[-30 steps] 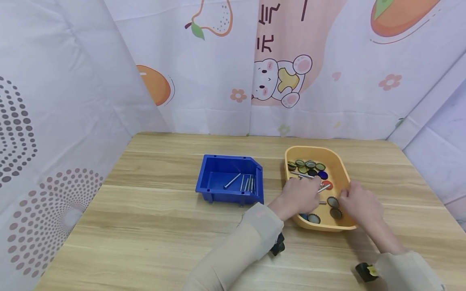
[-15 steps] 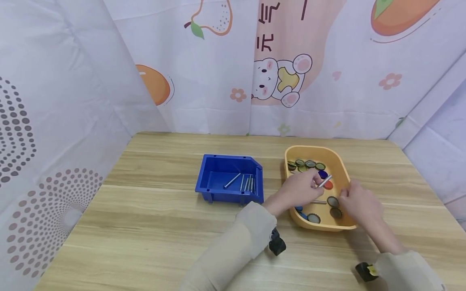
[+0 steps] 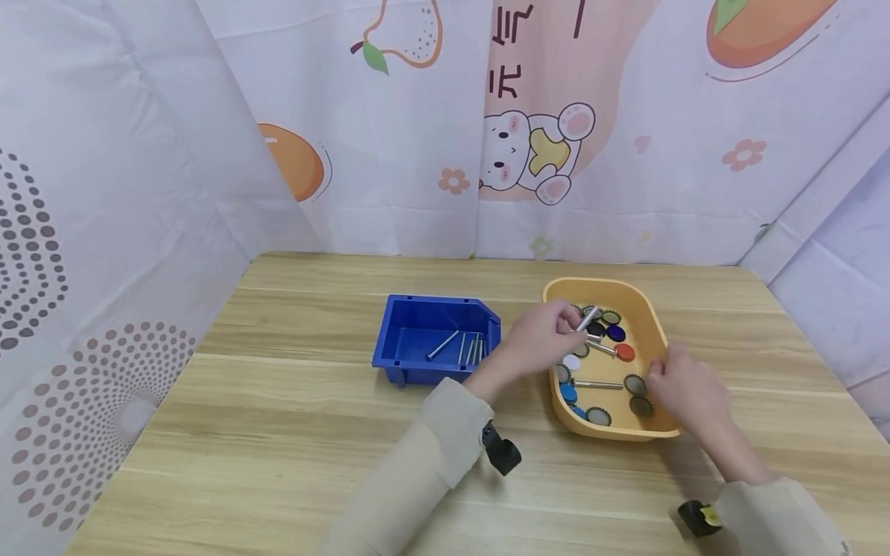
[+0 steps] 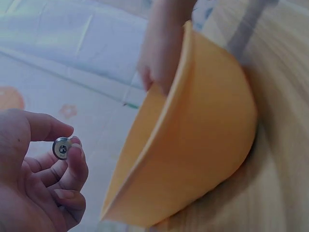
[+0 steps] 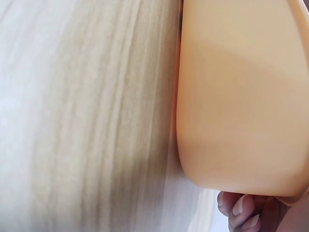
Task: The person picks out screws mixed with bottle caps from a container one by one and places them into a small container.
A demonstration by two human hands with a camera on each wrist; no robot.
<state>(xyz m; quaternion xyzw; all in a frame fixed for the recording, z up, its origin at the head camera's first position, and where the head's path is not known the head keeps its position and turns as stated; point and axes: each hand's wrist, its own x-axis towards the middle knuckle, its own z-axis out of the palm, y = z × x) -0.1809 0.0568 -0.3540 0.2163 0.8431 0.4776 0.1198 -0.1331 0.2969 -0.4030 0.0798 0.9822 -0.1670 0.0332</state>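
In the head view my left hand (image 3: 537, 337) is over the left edge of the orange plastic tray (image 3: 657, 340), pinching a silver bolt (image 3: 588, 317) between thumb and fingers. The left wrist view shows the bolt's round head (image 4: 62, 148) end-on, with a recess in its middle. My right hand (image 3: 691, 392) grips the tray's right rim; from the right wrist its curled fingertips (image 5: 238, 208) show against the outer wall. Inside the tray lie several bottle caps, among them a red cap (image 3: 625, 353), and loose bolts, one long bolt (image 3: 598, 384) near the middle.
A blue plastic bin (image 3: 385, 359) stands left of the tray on the wooden table (image 3: 292, 417), with several bolts in it. A printed curtain (image 3: 417, 224) hangs behind the table, and more white cloth is at both sides.
My left hand has lifted from inside the tray and moved left toward its rim, carrying the bolt. Caps and bolts it covered now show. My right hand stays on the rim.
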